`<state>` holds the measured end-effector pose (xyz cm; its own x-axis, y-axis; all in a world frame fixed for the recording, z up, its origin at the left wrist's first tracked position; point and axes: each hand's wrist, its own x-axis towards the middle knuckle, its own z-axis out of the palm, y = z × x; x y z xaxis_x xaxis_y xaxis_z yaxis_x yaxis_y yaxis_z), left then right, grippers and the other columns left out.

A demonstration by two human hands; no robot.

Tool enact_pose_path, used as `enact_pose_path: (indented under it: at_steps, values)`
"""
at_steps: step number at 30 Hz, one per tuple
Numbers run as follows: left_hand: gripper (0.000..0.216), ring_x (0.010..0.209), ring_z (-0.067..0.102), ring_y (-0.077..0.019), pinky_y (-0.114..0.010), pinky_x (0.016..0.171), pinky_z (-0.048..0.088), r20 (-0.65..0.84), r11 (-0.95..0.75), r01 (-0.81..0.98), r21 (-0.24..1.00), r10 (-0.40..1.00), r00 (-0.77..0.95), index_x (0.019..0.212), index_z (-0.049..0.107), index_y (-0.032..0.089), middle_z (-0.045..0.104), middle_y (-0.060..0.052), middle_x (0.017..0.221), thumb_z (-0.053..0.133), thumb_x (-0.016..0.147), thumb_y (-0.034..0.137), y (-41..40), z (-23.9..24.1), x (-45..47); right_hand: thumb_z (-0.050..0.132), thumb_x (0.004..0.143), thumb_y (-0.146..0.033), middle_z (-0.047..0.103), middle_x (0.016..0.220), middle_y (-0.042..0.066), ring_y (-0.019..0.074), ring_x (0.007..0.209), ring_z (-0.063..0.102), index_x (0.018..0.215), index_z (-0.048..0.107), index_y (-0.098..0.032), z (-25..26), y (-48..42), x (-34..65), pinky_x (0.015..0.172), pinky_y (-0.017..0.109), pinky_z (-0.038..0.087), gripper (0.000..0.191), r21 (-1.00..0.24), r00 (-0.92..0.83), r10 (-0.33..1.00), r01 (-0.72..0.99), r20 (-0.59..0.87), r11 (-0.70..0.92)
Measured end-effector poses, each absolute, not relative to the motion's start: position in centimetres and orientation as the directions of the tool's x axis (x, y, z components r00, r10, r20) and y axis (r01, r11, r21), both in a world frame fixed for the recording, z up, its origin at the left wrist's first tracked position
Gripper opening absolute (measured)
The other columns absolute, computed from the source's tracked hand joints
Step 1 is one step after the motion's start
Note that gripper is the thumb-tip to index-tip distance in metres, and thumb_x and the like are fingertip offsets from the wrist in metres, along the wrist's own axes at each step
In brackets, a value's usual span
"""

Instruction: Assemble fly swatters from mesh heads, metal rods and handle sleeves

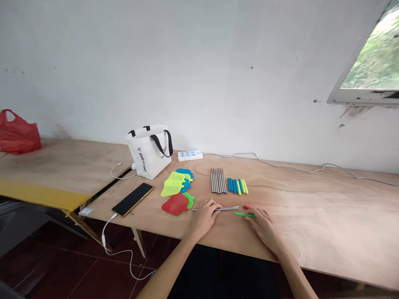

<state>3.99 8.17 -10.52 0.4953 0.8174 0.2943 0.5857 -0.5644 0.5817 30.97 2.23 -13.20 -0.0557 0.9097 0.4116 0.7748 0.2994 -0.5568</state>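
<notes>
My left hand (205,216) rests on the plywood table (311,207) with its fingers closed on a thin silver rod (229,208) that lies flat. My right hand (262,224) lies just to the right, its fingertips on a green handle sleeve (245,214). A red sleeve (247,207) peeks out beside it. Behind the hands lie a row of several metal rods (218,180) and a row of blue and yellow sleeves (237,185). A pile of coloured plastic swatter heads (177,191), red, yellow-green and blue, sits to the left of my left hand.
A black phone (132,199) on a white charging cable lies near the table's front left corner. A white tote bag (149,151) stands behind it, with a white power strip (190,155) by the wall. A red plastic bag (17,135) sits at the far left.
</notes>
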Motion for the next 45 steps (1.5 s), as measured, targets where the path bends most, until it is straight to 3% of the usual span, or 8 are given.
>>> enact_pose_path:
  at_steps: [10, 14, 18, 25, 37, 45]
  values:
    - [0.022, 0.108, 0.058, -0.0219, -0.037, 0.098, 0.044, 0.284, -0.565, 0.541, 0.623, 0.808, 0.517, 0.114, 0.072, 0.029, 0.066, -0.002, 0.110, 0.057, 0.100, 0.022, 7.9, -9.9, 4.0, 0.050, 0.098, -0.050, 0.070, 0.126, 0.004, 0.0293, 0.122, 0.060, 0.107, 0.071, -0.033, -13.5, 2.5, 29.5, 0.109, 0.056, 0.044, 0.028, -0.600, -0.067, 0.923, 0.742, 0.379, 0.300]
    - [0.022, 0.108, 0.058, -0.0226, -0.038, 0.098, 0.044, 0.297, -0.577, 0.541, 0.612, 0.802, 0.519, 0.115, 0.071, 0.028, 0.066, -0.002, 0.111, 0.054, 0.102, 0.027, 7.8, -10.0, 4.0, 0.053, 0.095, -0.052, 0.068, 0.129, 0.004, 0.0284, 0.119, 0.061, 0.108, 0.069, -0.031, -13.6, 2.5, 29.4, 0.105, 0.053, 0.049, 0.030, -0.735, 0.006, 0.945, 0.630, 0.327, 0.250]
    - [0.022, 0.107, 0.058, -0.0224, -0.037, 0.097, 0.043, 0.289, -0.568, 0.559, 0.604, 0.810, 0.511, 0.117, 0.070, 0.028, 0.067, -0.001, 0.113, 0.054, 0.102, 0.028, 7.8, -9.9, 4.1, 0.053, 0.094, -0.055, 0.071, 0.119, 0.007, 0.0286, 0.116, 0.063, 0.109, 0.068, -0.027, -13.2, 2.5, 29.7, 0.103, 0.050, 0.051, 0.035, -0.829, 0.108, 0.945, 0.518, 0.309, 0.211]
    - [0.022, 0.107, 0.059, -0.0211, -0.035, 0.097, 0.043, 0.291, -0.570, 0.558, 0.603, 0.808, 0.512, 0.118, 0.070, 0.029, 0.068, 0.000, 0.111, 0.056, 0.101, 0.025, 7.8, -10.0, 4.0, 0.050, 0.095, -0.058, 0.070, 0.113, 0.009, 0.0292, 0.108, 0.063, 0.108, 0.071, -0.025, -12.4, 2.2, 29.9, 0.092, 0.045, 0.053, 0.041, -0.793, 0.193, 0.897, 0.564, 0.399, 0.231]
    - [0.027, 0.105, 0.060, -0.0209, -0.034, 0.096, 0.043, 0.316, -0.577, 0.494, 0.651, 0.797, 0.515, 0.121, 0.072, 0.034, 0.069, 0.000, 0.108, 0.058, 0.100, 0.024, 8.3, -10.7, 4.0, 0.050, 0.097, -0.052, 0.067, 0.109, 0.007, 0.0257, 0.105, 0.063, 0.103, 0.070, -0.027, -12.2, 2.2, 29.8, 0.089, 0.039, 0.051, 0.033, -0.762, 0.150, 0.888, 0.587, 0.434, 0.274]
    - [0.027, 0.105, 0.059, -0.0196, -0.033, 0.094, 0.043, 0.317, -0.595, 0.515, 0.617, 0.787, 0.530, 0.123, 0.071, 0.034, 0.067, 0.000, 0.108, 0.058, 0.101, 0.024, 8.4, -11.0, 4.0, 0.045, 0.100, -0.042, 0.063, 0.110, 0.007, 0.0241, 0.105, 0.061, 0.110, 0.067, -0.027, -12.8, 2.2, 29.8, 0.089, 0.039, 0.051, 0.028, -0.718, 0.063, 0.873, 0.599, 0.485, 0.355]
